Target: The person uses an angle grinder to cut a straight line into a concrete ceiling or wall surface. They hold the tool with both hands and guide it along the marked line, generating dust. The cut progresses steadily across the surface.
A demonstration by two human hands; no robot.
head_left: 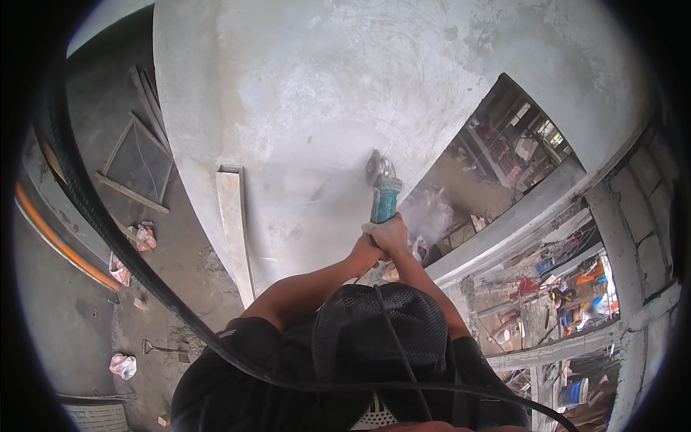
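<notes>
A teal angle grinder point(386, 199) with a grey metal head and a round disc point(373, 167) is held out in front of me. The disc is at the grey plastered wall point(309, 129), where pale dust hangs in the air; whether it touches the surface I cannot tell. My right hand point(391, 235) is wrapped round the grinder's body. Lower down, near its rear end, my left hand point(366, 253) is closed on it too, with its fingers partly hidden. A dark cord point(392, 324) runs back over my chest.
To the left, an upright rectangular grey post point(232, 209) stands against the wall. A wooden frame point(137, 162), several sacks point(123, 366) and a shovel point(165, 350) are on the floor there. At right, an opening point(504, 151) shows a cluttered area. A thick black cable point(144, 266) crosses close by.
</notes>
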